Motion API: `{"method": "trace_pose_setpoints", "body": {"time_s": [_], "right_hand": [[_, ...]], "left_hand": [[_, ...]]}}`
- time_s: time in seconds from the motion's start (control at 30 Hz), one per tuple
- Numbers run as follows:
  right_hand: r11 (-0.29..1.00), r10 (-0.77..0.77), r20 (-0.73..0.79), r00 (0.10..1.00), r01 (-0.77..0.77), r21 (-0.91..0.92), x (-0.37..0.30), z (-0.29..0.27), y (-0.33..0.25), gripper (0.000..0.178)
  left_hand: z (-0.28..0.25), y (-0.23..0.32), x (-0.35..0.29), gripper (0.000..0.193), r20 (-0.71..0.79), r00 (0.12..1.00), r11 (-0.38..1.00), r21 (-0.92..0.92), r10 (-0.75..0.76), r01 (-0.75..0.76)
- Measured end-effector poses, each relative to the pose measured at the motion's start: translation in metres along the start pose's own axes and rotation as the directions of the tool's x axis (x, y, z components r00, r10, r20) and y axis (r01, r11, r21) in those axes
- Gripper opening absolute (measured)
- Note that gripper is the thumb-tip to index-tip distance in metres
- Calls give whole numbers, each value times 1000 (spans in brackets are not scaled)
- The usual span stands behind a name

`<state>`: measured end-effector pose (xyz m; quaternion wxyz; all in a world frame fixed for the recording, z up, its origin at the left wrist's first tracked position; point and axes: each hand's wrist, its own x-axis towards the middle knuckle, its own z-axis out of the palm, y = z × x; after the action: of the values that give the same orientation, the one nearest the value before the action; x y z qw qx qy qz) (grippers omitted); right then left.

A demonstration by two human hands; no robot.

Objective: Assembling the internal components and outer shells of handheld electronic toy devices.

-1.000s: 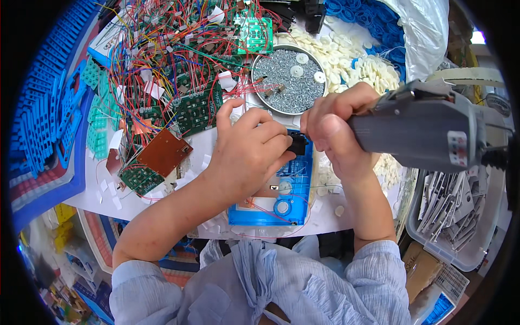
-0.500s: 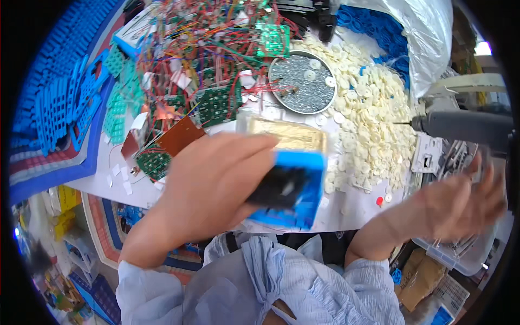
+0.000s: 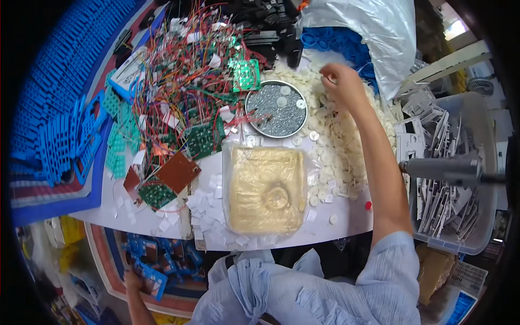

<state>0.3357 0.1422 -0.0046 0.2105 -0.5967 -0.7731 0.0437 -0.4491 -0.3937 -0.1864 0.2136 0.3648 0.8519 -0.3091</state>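
At the lower left, my left hand [image 3: 133, 279] is low beside the table, closed at the edge of a blue plastic case [image 3: 151, 280]. This case lies among other blue cases in a bordered basket. My right hand [image 3: 342, 84] is over the far part of the cream disc pile [image 3: 341, 146], near the blue plastic rings [image 3: 338, 46]. Its fingers are curled together, and what they hold is too small to make out. In front of me lies a square pad [image 3: 265, 189] wrapped in clear plastic, with a round dent in it.
A round tin [image 3: 276, 111] of small metal pieces stands beyond the pad. Wired green circuit boards [image 3: 203, 135] heap up at the left. A grey power screwdriver [image 3: 444, 169] juts in from the right, above a clear bin [image 3: 485, 227] of white metal plates.
My left hand has carried a blue case from above the pad down to the basket at the lower left. My right hand has swung from the right side to the far disc pile.
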Motion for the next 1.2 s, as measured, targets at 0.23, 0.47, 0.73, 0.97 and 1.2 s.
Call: {"method": "trace_pose_setpoints", "body": {"time_s": [0.23, 0.47, 0.73, 0.97, 1.2], "right_hand": [[957, 68, -144, 987, -105, -271, 100, 58, 58, 30], [941, 137, -245, 960, -203, -270, 117, 84, 48, 39], [854, 168, -443, 881, 94, 511, -14, 22, -111, 26], [826, -336, -124, 934, 355, 438, -186, 0, -155, 35], [767, -213, 37, 976, 144, 625, -185, -6, -147, 34]], "left_hand": [[-50, 153, -55, 81, 230, 853, 809, -500, 469, -310], [-240, 253, -209, 55, -89, 575, 512, -360, 813, -780], [-307, 326, -239, 43, -218, 9, -43, -232, 976, -972], [-296, 431, -240, 36, -621, -62, -334, -332, 781, -882], [-268, 454, -234, 26, -615, -290, -311, 77, 733, -947]]}}
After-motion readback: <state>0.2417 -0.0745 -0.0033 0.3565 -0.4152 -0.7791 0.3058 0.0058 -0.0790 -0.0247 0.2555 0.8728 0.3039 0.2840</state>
